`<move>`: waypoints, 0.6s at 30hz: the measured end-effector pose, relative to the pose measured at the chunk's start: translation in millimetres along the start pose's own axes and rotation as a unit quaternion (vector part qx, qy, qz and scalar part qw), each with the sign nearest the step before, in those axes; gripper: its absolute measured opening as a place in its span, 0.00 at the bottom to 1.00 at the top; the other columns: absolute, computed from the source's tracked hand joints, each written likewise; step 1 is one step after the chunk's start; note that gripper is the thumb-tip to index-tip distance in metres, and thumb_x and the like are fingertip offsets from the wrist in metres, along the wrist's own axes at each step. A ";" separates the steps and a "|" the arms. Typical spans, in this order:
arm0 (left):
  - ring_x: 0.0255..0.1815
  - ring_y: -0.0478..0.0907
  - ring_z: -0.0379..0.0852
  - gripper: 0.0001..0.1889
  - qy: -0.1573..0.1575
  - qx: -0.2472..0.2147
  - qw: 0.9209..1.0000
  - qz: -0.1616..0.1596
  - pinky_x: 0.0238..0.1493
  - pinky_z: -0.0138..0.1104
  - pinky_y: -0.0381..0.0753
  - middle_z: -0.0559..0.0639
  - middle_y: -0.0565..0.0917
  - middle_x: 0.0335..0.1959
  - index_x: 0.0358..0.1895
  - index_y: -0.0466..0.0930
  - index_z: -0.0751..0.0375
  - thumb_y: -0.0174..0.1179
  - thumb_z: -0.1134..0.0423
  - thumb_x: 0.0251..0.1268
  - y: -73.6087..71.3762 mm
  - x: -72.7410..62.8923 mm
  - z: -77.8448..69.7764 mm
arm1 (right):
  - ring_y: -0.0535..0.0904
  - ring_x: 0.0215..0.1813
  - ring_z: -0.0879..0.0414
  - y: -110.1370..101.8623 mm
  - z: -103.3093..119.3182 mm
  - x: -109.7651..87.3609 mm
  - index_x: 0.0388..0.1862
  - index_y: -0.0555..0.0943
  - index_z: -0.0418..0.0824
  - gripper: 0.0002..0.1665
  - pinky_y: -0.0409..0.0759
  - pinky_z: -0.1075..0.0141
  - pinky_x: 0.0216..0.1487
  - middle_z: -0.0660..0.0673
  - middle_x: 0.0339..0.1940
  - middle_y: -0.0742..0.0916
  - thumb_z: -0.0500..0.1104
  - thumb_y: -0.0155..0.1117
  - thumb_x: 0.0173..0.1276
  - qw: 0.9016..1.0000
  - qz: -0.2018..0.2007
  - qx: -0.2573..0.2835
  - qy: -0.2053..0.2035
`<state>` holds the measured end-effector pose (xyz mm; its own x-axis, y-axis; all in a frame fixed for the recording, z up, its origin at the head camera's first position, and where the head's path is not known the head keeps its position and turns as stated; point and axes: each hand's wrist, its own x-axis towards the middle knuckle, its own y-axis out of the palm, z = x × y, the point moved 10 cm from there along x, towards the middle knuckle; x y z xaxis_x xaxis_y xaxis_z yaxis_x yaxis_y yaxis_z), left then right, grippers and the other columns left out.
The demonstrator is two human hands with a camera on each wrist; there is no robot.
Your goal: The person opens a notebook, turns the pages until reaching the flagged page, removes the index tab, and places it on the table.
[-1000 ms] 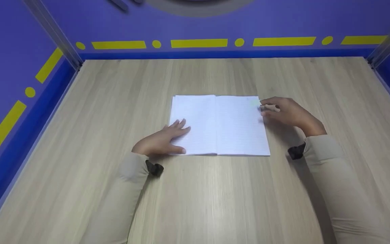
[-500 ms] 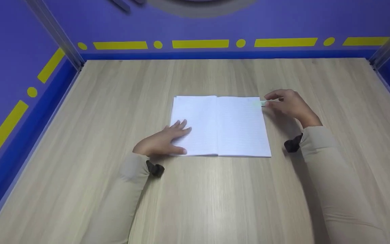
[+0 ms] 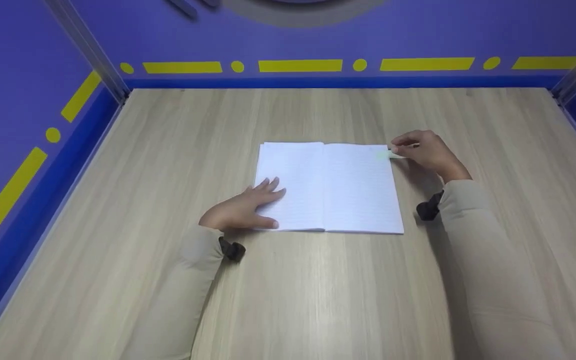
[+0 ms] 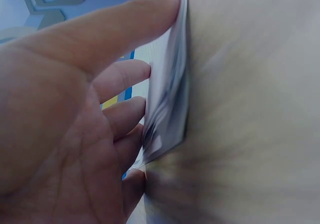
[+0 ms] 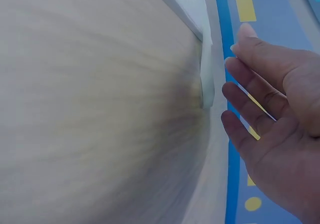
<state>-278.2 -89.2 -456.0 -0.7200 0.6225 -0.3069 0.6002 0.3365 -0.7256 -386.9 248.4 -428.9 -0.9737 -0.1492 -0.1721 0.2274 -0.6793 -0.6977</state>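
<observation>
An open notebook (image 3: 358, 195) with lined white pages lies flat on the wooden table. My left hand (image 3: 243, 207) rests spread on its left page, thumb near the bottom edge. In the left wrist view the thumb and fingers of that hand (image 4: 100, 79) lie along the notebook's edge. A pale green sticky note (image 3: 382, 154) is on the upper right page, and its free end (image 5: 207, 89) juts past the side edge. Over that corner my right hand (image 3: 430, 150) has thumb and forefinger close together. The right wrist view shows this hand (image 5: 275, 104) apart from the note, fingers loosely bent.
The light wooden table (image 3: 268, 300) runs back to a blue panel (image 3: 308, 42) with yellow dashes and dots. Another blue panel (image 3: 13, 90) stands along the left side. Metal posts (image 3: 90, 50) rise at the back corners. Each wrist wears a small black camera (image 3: 429, 207).
My right hand moved up to the note's end, gripped it half a second ago, and has now shifted off it towards the page corner. My left hand stays on the left page.
</observation>
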 end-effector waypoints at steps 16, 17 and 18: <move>0.80 0.30 0.50 0.41 -0.001 -0.009 1.000 -0.003 0.78 0.48 0.31 0.51 0.40 0.79 0.76 0.52 0.54 0.63 0.53 0.63 0.3 -0.3 0.8 | 0.74 0.52 0.47 9.4 -1.7 9.4 0.58 0.79 0.37 0.20 0.75 0.61 0.50 0.36 0.57 0.80 0.44 0.59 0.70 1.000 0.005 -0.024 -0.004; 0.80 0.30 0.50 0.41 -0.002 -0.011 1.000 -0.004 0.78 0.47 0.31 0.50 0.40 0.79 0.76 0.52 0.53 0.63 0.53 0.62 0.0 -0.5 1.2 | 0.74 0.50 0.49 8.8 -1.3 9.5 0.57 0.79 0.37 0.20 0.74 0.64 0.47 0.37 0.56 0.80 0.44 0.60 0.70 1.000 0.003 -0.029 -0.005; 0.80 0.30 0.49 0.41 -0.004 -0.014 1.000 -0.005 0.78 0.47 0.31 0.49 0.40 0.79 0.76 0.52 0.52 0.63 0.53 0.62 -0.3 -0.7 1.5 | 0.74 0.49 0.49 8.5 -0.6 9.6 0.57 0.79 0.37 0.19 0.74 0.66 0.44 0.37 0.55 0.81 0.45 0.60 0.70 0.999 0.002 -0.034 -0.008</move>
<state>-278.4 -90.8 -456.5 -0.7285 0.6134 -0.3051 0.6027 0.3621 -0.7111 -394.3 241.6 -436.9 -0.9727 -0.1632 -0.1648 0.2313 -0.6280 -0.7431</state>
